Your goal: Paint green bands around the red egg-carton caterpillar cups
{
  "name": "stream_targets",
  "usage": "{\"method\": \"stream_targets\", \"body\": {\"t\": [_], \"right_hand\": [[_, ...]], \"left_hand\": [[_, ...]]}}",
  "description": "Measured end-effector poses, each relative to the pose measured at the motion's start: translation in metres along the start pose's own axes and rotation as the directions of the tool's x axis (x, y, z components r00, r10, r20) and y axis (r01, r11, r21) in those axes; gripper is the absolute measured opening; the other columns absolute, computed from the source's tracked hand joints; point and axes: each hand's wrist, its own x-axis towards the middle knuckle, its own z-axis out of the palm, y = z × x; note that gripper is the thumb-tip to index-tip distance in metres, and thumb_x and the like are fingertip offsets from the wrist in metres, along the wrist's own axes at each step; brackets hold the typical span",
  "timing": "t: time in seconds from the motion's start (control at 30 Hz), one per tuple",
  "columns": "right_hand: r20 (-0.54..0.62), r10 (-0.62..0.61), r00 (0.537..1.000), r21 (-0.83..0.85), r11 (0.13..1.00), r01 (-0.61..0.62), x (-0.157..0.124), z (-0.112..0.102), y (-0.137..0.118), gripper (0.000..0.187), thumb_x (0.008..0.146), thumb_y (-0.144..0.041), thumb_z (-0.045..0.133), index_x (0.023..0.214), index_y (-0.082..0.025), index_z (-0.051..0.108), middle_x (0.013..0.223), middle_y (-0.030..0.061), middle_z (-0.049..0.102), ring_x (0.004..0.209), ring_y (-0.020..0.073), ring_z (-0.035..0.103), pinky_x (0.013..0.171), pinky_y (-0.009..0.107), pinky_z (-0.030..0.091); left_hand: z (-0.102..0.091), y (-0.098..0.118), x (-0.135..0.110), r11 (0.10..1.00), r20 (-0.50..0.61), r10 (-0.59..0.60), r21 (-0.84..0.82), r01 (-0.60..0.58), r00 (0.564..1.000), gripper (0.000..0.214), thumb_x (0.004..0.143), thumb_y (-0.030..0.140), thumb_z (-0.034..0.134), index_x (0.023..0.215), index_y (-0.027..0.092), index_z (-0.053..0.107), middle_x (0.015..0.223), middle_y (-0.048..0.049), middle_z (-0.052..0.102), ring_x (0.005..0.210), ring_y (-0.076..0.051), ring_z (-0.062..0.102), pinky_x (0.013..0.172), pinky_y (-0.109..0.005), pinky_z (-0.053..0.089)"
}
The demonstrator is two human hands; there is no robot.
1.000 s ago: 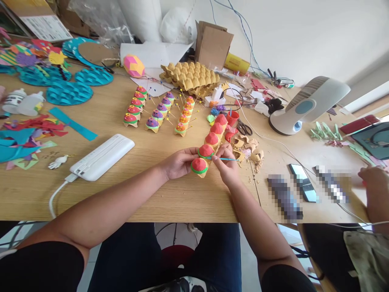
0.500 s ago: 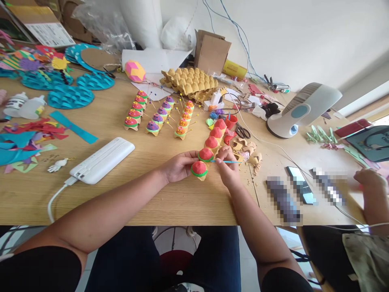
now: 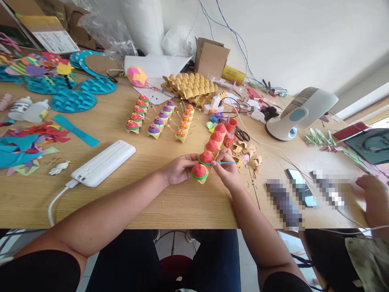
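Note:
A strip of egg-carton cups painted red (image 3: 212, 147) lies on the wooden table (image 3: 158, 202), its two nearest cups edged with green. My left hand (image 3: 179, 167) is closed on the near end of the strip, beside the closest cup. My right hand (image 3: 226, 169) pinches a thin blue paintbrush (image 3: 226, 163) whose tip touches the rim of the second cup. A small red paint cup (image 3: 232, 123) stands at the strip's far end.
Three finished painted carton strips with pins (image 3: 159, 117) lie further back, before a bare egg tray (image 3: 191, 85). A white power bank (image 3: 104, 163) lies left, scissors (image 3: 243, 133) and carton scraps right. A fan (image 3: 299, 113), a phone (image 3: 299, 187) and another person's hand (image 3: 372, 198) are at right.
Both hands stay on the red strip; the brush tip has shifted slightly along the second cup's rim. The view has tilted a little, and the other person's hand moved slightly.

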Motion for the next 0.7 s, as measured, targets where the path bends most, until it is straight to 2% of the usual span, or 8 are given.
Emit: {"method": "stream_targets", "body": {"t": [0.13,0.3,0.53,0.7], "right_hand": [[0.015,0.014,1.0,0.023,1.0,-0.014,0.0,-0.001,0.003,0.035,0.086,-0.051,0.079,0.074,-0.024,0.06,0.093,0.0018,0.05,0.096,0.0218,0.049,0.091,0.038,0.042],[0.033,0.041,0.999,0.192,0.98,-0.047,0.0,-0.005,0.011,0.037,0.084,-0.055,0.08,0.076,-0.024,0.061,0.095,0.0006,0.048,0.094,0.02,0.049,0.086,0.034,0.041],[0.048,0.097,0.994,0.114,0.988,-0.102,0.001,-0.004,0.013,0.036,0.085,-0.053,0.08,0.076,-0.023,0.062,0.089,0.0001,0.05,0.091,0.0192,0.049,0.084,0.033,0.041],[0.039,0.109,0.993,0.205,0.972,-0.115,0.002,-0.005,0.013,0.04,0.081,-0.056,0.082,0.075,-0.023,0.06,0.09,0.0002,0.05,0.088,0.0188,0.048,0.081,0.032,0.041]], "left_hand": [[0.001,0.001,0.0,1.0,-0.01,0.006,0.01,-0.006,1.0,0.029,0.083,0.013,0.079,0.112,0.008,0.078,0.093,-0.0106,0.078,0.074,-0.015,0.071,0.071,-0.027,0.059],[0.0,0.002,0.0,0.999,-0.036,0.009,0.033,-0.008,0.999,0.033,0.081,0.016,0.082,0.113,0.009,0.079,0.101,-0.0124,0.078,0.082,-0.016,0.072,0.074,-0.025,0.058],[-0.001,0.001,0.0,1.0,-0.004,-0.008,0.012,0.008,1.0,0.032,0.081,0.015,0.081,0.113,0.008,0.078,0.099,-0.0128,0.078,0.084,-0.017,0.073,0.077,-0.026,0.057],[0.0,0.0,-0.001,1.0,-0.01,-0.012,0.021,0.012,1.0,0.032,0.083,0.016,0.08,0.114,0.009,0.078,0.098,-0.0121,0.078,0.081,-0.017,0.072,0.074,-0.027,0.057]]}}
